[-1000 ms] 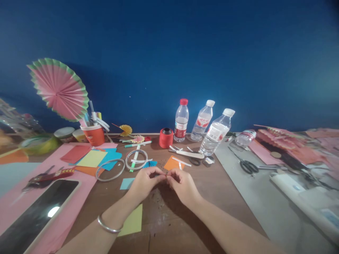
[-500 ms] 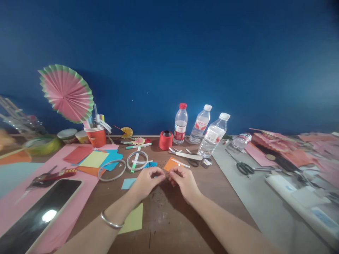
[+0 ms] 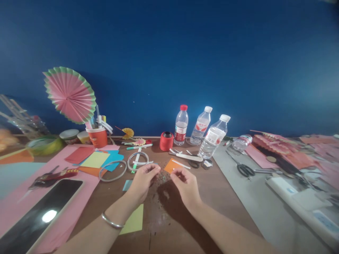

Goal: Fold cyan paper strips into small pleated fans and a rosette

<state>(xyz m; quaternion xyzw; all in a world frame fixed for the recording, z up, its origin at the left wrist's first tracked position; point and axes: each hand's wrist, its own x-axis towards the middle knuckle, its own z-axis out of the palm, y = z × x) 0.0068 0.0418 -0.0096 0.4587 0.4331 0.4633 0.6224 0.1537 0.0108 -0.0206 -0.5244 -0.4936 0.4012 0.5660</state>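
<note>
My left hand [image 3: 143, 180] is over the brown table with its thumb and fingers pinched together; what they hold, if anything, is too small to make out. Facing it, my right hand [image 3: 186, 186] also pinches, with a tiny pale speck at its fingertips that I cannot name. A gap separates the two hands. Small dark crumbs [image 3: 162, 178] lie scattered between and below them. Just beyond my right fingertips lies an orange paper square [image 3: 169, 165] with a white strip [image 3: 181, 164] across it. Part of a light blue paper [image 3: 127, 185] shows beside my left wrist.
Three bottles [image 3: 180, 128] stand behind a red roll [image 3: 166, 141] and a white-handled tool [image 3: 189, 157]. At left are clear rings [image 3: 112, 171], coloured papers, a phone [image 3: 42, 215] and a cup [image 3: 96, 138] with a paper fan [image 3: 70, 95]. Scissors [image 3: 245, 170] lie right.
My hands have drawn apart from fingertips nearly meeting, widening the gap between them. The left hand turned more upright and now covers the small blue folded paper. The view shifted slightly.
</note>
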